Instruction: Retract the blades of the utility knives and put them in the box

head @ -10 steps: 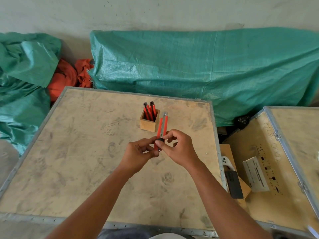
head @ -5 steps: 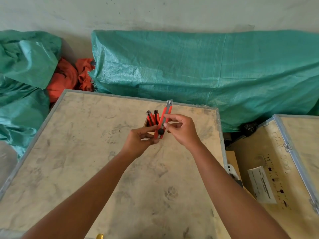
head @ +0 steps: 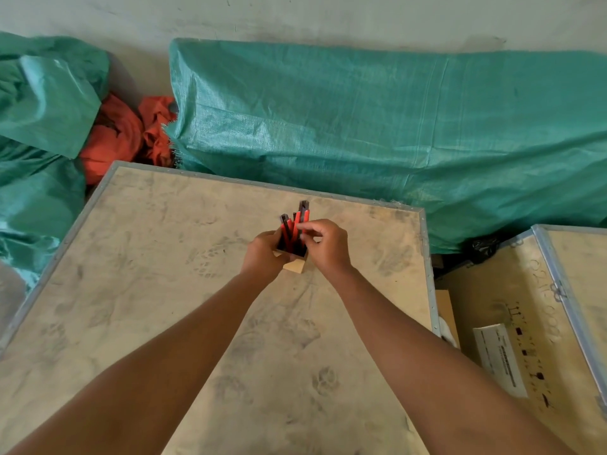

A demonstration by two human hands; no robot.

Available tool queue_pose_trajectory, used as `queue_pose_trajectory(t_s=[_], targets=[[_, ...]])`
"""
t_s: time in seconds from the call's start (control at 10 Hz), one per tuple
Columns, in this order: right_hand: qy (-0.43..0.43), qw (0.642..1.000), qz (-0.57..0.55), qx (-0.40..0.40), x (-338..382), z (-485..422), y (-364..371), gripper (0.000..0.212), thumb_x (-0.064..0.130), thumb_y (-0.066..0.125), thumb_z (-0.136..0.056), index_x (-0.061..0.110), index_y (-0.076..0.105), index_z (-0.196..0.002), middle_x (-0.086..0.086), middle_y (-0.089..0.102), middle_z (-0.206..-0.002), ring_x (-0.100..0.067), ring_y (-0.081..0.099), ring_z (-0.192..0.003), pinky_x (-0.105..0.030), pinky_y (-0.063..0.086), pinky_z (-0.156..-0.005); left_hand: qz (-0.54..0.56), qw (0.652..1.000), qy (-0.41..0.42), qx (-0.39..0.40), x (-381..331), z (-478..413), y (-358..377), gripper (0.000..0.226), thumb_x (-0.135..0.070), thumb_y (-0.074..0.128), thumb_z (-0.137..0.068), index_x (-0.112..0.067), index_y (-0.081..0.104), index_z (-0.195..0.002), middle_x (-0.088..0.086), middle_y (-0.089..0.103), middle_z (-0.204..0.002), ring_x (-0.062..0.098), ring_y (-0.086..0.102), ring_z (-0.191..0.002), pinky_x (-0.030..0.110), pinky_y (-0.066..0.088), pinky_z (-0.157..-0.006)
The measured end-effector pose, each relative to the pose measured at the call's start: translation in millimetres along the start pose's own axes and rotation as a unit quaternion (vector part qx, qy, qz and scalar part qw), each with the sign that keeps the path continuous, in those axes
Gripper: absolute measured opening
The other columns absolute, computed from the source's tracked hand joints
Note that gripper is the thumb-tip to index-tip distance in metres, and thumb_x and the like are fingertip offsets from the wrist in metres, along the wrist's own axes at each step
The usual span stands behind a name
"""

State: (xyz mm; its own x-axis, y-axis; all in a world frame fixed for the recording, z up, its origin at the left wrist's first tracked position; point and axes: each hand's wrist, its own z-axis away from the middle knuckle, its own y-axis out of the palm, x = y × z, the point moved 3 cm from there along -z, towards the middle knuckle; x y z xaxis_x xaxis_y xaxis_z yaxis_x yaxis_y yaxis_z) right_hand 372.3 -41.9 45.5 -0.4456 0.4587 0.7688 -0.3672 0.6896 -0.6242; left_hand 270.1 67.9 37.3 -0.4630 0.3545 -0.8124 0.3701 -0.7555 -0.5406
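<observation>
A small wooden box [head: 295, 265] stands on the plywood crate top [head: 164, 290], mostly hidden between my hands. Several red and black utility knives stand upright in it. The tallest knife [head: 303, 214] sticks out highest, and the fingertips of my right hand [head: 323, 245] pinch its body just above the box. Another knife [head: 285, 224] leans to its left. My left hand [head: 265, 254] wraps the left side of the box and holds it.
Green tarp-covered bundles [head: 394, 126] lie behind the crate, with orange cloth [head: 124, 136] at the left. A second crate [head: 525, 323] stands to the right with a white paper label [head: 499, 356] on it. The crate's metal edge [head: 427, 274] borders the right side.
Both hands moved forward to the box. The knife held between them went down into the box among the others, and my left hand shifted from the knife onto the box.
</observation>
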Motion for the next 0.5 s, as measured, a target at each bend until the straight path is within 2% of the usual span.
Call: queue_pose_trajectory(t_s=[0.2,0.3,0.4,0.5], targets=[[-0.013,0.999,0.031,0.022,-9.8,9.1,5.4,0.034,-0.005,0.078,-0.078,0.011,0.079,-0.108,-0.01,0.077,-0.105,-0.024,0.071,-0.097,-0.032,0.056,-0.089,0.005,1.0,0.01,-0.013,-1.7,3.4,-1.3,0.049,-0.01,0.078,-0.078,-0.022,0.067,-0.124,-0.009,0.066,-0.1,0.01,0.059,-0.09,0.006,0.036,-0.064],[-0.009,0.999,0.023,0.025,-6.7,11.7,1.8,0.036,-0.006,0.078,-0.077,0.01,0.078,-0.11,-0.01,0.077,-0.107,-0.024,0.071,-0.1,-0.033,0.056,-0.092,-0.002,1.0,0.011,-0.013,-5.2,6.8,-1.9,0.046,-0.011,0.078,-0.078,-0.022,0.069,-0.122,-0.007,0.07,-0.102,0.01,0.06,-0.092,0.005,0.036,-0.063],[-0.008,1.0,0.015,0.022,-5.8,13.8,-1.8,0.037,-0.004,0.079,-0.076,0.011,0.078,-0.111,-0.009,0.077,-0.109,-0.023,0.071,-0.102,-0.037,0.057,-0.094,0.0,1.0,0.02,-0.018,-8.8,10.4,-2.8,0.042,-0.012,0.079,-0.078,-0.02,0.07,-0.118,-0.002,0.073,-0.105,0.017,0.065,-0.098,0.007,0.038,-0.067],[-0.014,1.0,0.008,0.006,2.5,16.8,-12.4,0.036,-0.002,0.081,-0.077,0.012,0.079,-0.11,-0.007,0.078,-0.106,-0.022,0.07,-0.099,-0.04,0.058,-0.091,0.012,0.999,0.017,-0.036,-18.3,15.4,-9.3,0.042,-0.013,0.08,-0.078,-0.014,0.069,-0.119,0.007,0.07,-0.117,0.026,0.064,-0.108,0.019,0.044,-0.074]])
